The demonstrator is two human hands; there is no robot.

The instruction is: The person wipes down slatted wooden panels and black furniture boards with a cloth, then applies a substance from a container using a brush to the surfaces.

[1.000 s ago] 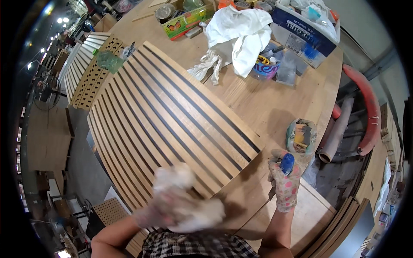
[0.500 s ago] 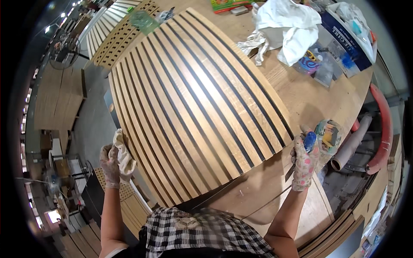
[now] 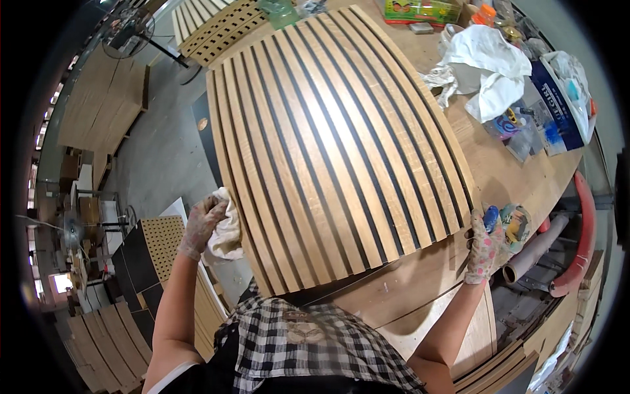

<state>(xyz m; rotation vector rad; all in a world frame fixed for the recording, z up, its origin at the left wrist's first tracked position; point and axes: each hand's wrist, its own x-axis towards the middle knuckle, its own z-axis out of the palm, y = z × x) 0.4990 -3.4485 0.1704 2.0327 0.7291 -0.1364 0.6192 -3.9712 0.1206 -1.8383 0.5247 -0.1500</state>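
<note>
A large slatted wooden panel [image 3: 328,131] with black gaps lies on a wooden workbench [image 3: 499,177]. My left hand [image 3: 200,223], in a stained glove, grips a white rag [image 3: 228,230] pressed against the panel's left edge. My right hand [image 3: 484,246], also gloved, rests at the panel's right corner and holds a small blue-capped object [image 3: 491,217]. A paint-smeared round tin [image 3: 517,223] stands right beside that hand.
White cloths [image 3: 489,65], a dark blue box [image 3: 558,98], small containers [image 3: 518,128] and a green-and-red box [image 3: 420,10] crowd the bench's far right. More slatted panels [image 3: 216,23] lie beyond. Perforated boards [image 3: 154,246] and stacked wood stand on the floor at left. A red hose [image 3: 584,236] curves at right.
My left hand has brought the rag from out over the floor up to the panel's left edge. My right hand stays at the right corner. The view has shifted slightly.
</note>
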